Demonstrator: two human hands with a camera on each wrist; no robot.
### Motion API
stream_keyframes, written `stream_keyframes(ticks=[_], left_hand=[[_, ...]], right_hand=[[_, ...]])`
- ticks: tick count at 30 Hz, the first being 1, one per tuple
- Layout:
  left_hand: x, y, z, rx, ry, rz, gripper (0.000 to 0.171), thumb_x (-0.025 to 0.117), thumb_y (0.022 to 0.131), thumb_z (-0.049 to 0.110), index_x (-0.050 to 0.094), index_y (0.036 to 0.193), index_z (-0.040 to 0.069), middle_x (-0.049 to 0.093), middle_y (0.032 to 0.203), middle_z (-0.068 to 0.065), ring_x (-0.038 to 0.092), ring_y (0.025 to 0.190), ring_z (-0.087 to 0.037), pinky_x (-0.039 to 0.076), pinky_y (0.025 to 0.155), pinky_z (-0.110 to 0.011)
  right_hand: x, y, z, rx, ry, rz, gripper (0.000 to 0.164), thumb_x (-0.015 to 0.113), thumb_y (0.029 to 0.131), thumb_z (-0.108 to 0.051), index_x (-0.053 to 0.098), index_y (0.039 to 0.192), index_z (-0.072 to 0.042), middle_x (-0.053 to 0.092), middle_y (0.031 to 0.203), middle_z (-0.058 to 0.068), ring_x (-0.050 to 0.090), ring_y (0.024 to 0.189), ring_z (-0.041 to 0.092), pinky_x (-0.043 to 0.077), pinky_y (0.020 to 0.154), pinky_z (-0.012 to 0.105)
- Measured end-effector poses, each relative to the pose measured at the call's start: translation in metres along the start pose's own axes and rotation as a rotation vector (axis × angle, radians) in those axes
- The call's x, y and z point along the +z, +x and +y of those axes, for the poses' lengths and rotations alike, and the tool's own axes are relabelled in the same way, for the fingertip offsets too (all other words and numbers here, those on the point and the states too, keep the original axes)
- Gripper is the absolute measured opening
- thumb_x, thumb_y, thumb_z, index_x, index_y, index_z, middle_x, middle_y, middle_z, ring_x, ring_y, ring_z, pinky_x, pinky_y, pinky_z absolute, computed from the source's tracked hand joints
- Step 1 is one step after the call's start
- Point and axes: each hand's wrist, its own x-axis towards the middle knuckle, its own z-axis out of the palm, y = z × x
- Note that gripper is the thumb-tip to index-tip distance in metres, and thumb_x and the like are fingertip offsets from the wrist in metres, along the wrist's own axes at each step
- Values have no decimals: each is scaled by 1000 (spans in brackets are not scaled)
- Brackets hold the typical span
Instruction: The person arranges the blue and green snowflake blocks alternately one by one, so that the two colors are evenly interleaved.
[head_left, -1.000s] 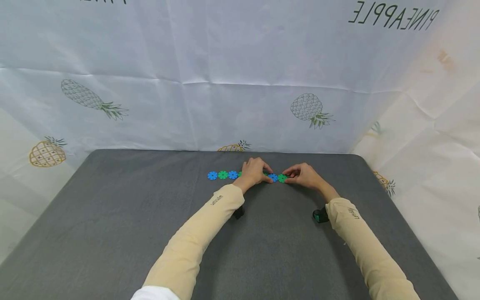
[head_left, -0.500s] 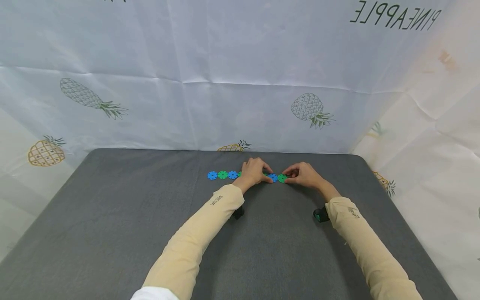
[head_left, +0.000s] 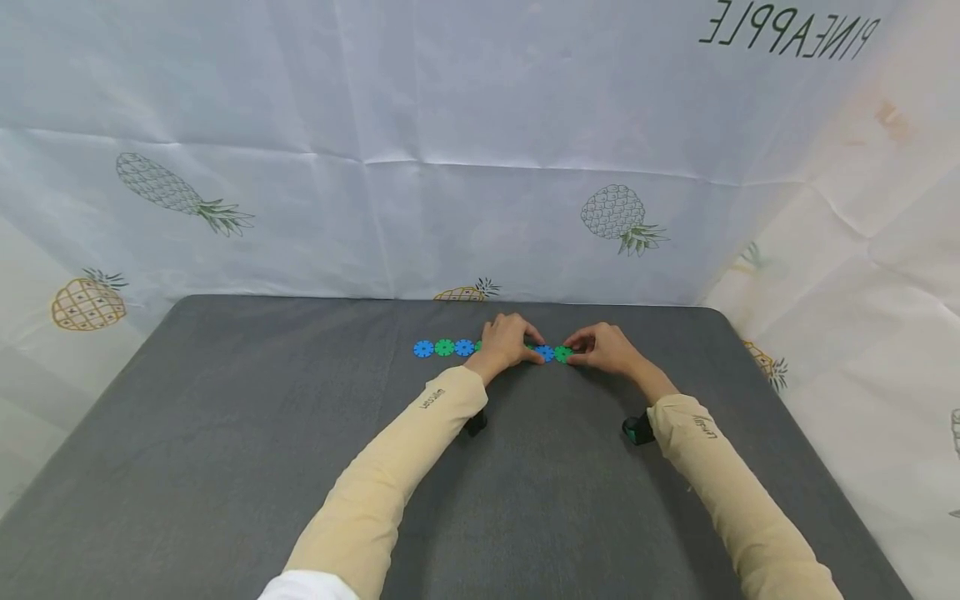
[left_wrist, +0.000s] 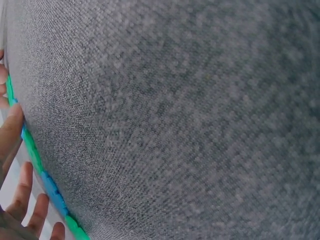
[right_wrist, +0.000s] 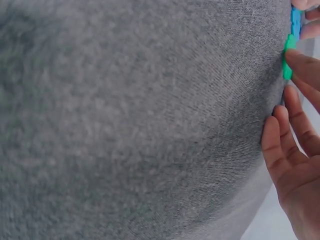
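Note:
Blue and green notched plastic discs lie in a row, alternating in colour, near the far side of the grey table. My left hand (head_left: 504, 342) pinches a blue disc (head_left: 544, 354) between thumb and index finger and covers the middle of the row. With thumb and fingers my right hand (head_left: 606, 348) pinches the green disc (head_left: 562, 355) at the right end, whose edge meets that blue one. In the right wrist view the thumb presses the green disc (right_wrist: 288, 57) at its rim. Under the left hand, the left wrist view shows more joined discs, among them a blue disc (left_wrist: 54, 192).
A blue disc (head_left: 423, 349) forms the row's left end, with a green disc (head_left: 445, 347) and another blue one beside it. The grey cloth-covered table (head_left: 300, 467) ends just behind the row, at a hanging pineapple-print curtain (head_left: 420, 225).
The view has shifted very slightly. Both hands keep their hold on the two discs, and the row lies as before.

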Motion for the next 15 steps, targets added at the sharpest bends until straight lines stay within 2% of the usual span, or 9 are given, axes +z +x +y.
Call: stream_keyframes(ticks=[15], left_hand=[[2,3,-5,-4,11,0,29,80,78,39,77,104,28,63,122,4,53,108,-25,40,88,-41]], right_hand=[[1,4,1,52,65,-14,25,75,83,-13,72,103,1,70,90,9,64,76,17,50,65,29]])
